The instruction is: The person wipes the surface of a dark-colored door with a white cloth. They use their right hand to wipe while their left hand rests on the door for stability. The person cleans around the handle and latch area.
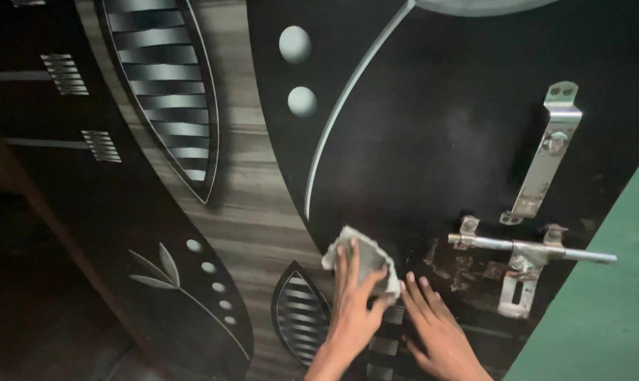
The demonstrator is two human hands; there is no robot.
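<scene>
Door panel (pixel 432 141) lies open leftward; sliding bolt (pixel 524 248) and handle (pixel 549 152) block rightward.

The light is running dim where I am working; the left edge of the door (pixel 432 141) is sinking into near-black shadow. Soft glare is catching the metal handle (pixel 549 152) and sliding bolt (pixel 531 247). Everything is looking slightly soft and tilted.

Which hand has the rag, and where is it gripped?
The left hand presses the grey rag against the door, fingers over its lower middle. The right hand holds nothing.
</scene>
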